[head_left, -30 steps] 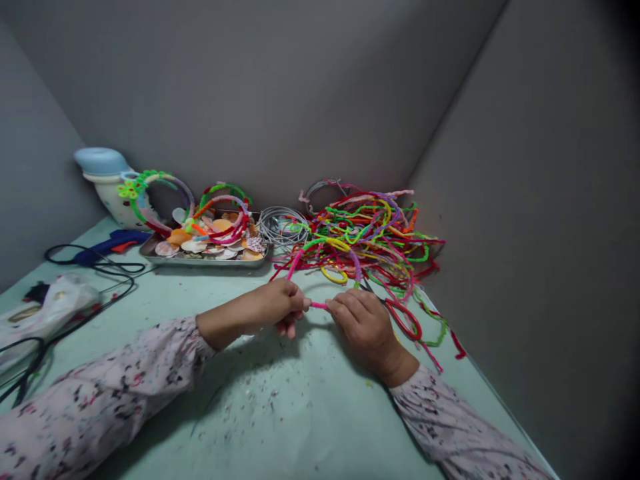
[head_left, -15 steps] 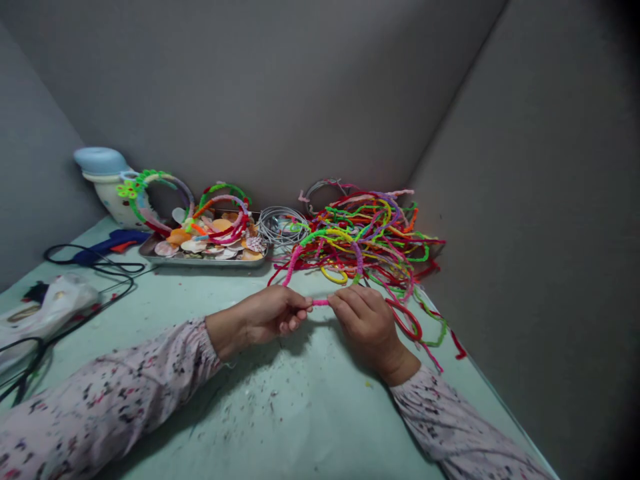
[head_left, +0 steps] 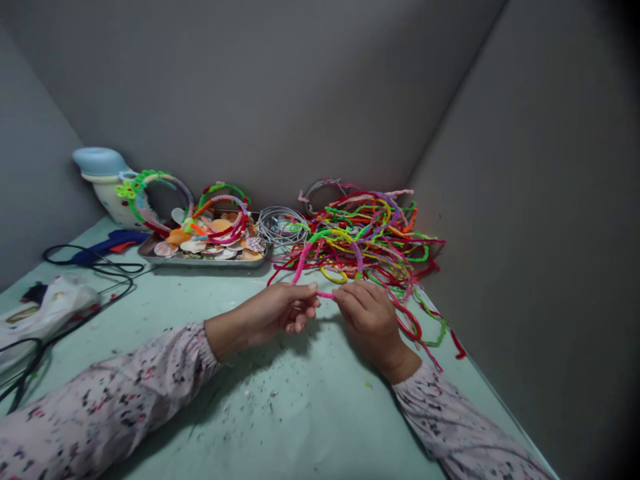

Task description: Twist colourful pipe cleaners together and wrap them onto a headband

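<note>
A hoop wrapped in coloured pipe cleaner (head_left: 302, 260) arches up behind both hands, pink at the left, then green, yellow and purple. My left hand (head_left: 280, 310) pinches its pink stretch between thumb and curled fingers. Close by on the right, my right hand (head_left: 367, 320) is closed over the same hoop, palm down. A short pink length (head_left: 327, 295) shows between the two hands. The fingers hide the rest of the near side. Directly behind lies a tangled heap of pipe cleaners (head_left: 390, 227) in many colours.
A metal tray (head_left: 215, 263) of shells holds finished-looking wrapped hoops (head_left: 225, 200). Beside it lies a coil of grey wire (head_left: 283, 225). At the left are a blue-lidded bottle (head_left: 107, 187), a blue tool (head_left: 110, 245), black cable (head_left: 125, 293) and a white plastic bag (head_left: 65, 303). Walls bound the table.
My left hand has shifted slightly right, its thumb now lying straighter along the hoop. The hoop's pink left side has moved right a little. My right hand has barely moved.
</note>
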Demonstrator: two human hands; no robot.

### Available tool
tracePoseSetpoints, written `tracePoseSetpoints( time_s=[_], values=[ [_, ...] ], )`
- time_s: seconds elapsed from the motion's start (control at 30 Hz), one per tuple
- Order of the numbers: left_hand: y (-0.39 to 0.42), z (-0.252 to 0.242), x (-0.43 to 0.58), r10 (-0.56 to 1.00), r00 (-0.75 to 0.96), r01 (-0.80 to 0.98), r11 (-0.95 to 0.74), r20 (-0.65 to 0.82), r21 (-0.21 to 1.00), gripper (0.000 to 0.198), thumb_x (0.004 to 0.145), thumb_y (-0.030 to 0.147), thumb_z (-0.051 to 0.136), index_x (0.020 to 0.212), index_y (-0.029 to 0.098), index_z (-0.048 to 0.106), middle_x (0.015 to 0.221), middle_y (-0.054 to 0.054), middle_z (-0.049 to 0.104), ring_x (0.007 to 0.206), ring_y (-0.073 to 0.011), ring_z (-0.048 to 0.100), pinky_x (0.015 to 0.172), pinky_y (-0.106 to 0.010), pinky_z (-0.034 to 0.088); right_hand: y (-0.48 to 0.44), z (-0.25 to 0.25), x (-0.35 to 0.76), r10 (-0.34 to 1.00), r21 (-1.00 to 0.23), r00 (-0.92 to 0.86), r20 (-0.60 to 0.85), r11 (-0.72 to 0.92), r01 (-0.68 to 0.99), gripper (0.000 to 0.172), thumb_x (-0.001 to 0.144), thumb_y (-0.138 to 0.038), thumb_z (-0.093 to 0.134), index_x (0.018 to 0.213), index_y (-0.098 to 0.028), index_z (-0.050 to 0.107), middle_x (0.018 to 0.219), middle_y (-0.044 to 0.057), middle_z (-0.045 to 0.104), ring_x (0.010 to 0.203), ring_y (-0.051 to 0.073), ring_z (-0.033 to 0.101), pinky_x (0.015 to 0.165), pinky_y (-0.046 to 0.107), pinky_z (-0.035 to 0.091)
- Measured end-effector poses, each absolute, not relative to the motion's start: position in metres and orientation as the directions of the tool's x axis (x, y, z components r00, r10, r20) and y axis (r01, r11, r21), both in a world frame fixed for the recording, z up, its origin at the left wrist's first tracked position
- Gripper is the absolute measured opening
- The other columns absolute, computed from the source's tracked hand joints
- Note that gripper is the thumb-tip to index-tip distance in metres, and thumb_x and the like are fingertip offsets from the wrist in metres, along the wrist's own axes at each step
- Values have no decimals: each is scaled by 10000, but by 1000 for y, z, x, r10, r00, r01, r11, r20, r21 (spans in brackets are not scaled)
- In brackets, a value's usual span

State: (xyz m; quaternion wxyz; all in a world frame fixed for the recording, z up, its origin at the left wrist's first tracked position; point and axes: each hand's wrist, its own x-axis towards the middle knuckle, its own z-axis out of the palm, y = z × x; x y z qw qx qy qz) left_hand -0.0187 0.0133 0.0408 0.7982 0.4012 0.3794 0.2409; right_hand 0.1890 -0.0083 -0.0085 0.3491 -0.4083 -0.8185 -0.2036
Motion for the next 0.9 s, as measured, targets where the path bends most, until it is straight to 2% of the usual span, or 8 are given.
tracePoseSetpoints(
  time_s=[0.1, 0.17, 0.27, 0.37, 0.6, 0.9],
  values=[
    [14, 44, -19, 738, 589, 2, 406, -329, 914, 235, 777, 328, 654, 869, 118, 602, 745, -7, 600, 483, -52, 514, 429, -178, 330, -6, -7, 189, 570, -108, -303, 764, 576, 811, 99, 883, -186, 580, 961, -195, 640, 916, 57, 689, 906, 210, 575, 826, 373, 448],
    [15, 43, -19, 804, 528, 81, 273, -274, 959, 216, 742, 274, 678, 877, 127, 595, 664, 25, 563, 484, -52, 496, 450, -175, 326, -5, -6, 188, 587, -190, -257, 768, 591, 784, 91, 887, -191, 578, 956, -195, 636, 900, 55, 684, 882, 203, 580, 812, 370, 450],
    [16, 39, -19, 876, 465, 124, 83, -132, 989, 229, 769, 292, 648, 930, 137, 597, 619, 53, 514, 496, -56, 471, 479, -181, 346, -6, -4, 186, 596, -261, -227, 770, 619, 741, 95, 883, -186, 586, 967, -198, 630, 891, 45, 679, 874, 197, 579, 812, 370, 449],
    [15, 36, -18, 913, 406, 152, -16, -47, 988, 276, 785, 315, 629, 990, 132, 610, 613, 55, 505, 502, -63, 456, 487, -192, 351, -9, -3, 182, 589, -287, -225, 776, 648, 706, 102, 878, -174, 592, 969, -198, 632, 890, 40, 679, 871, 189, 579, 807, 361, 455],
    [13, 39, -16, 934, 355, 163, -96, 32, 982, 227, 754, 323, 641, 865, 125, 649, 571, 42, 529, 500, -76, 462, 499, -206, 363, -12, -5, 178, 641, -358, -214, 737, 638, 682, 110, 878, -186, 593, 977, -202, 637, 900, 41, 676, 872, 193, 575, 791, 365, 456],
    [11, 42, -14, 941, 336, 143, -80, 27, 986, 201, 735, 325, 634, 782, 130, 613, 540, 47, 521, 476, -70, 455, 470, -197, 343, -13, -6, 177, 637, -323, -269, 722, 655, 683, 86, 877, -183, 584, 956, -191, 619, 871, 51, 657, 869, 205, 551, 783, 369, 454]
  ],
)
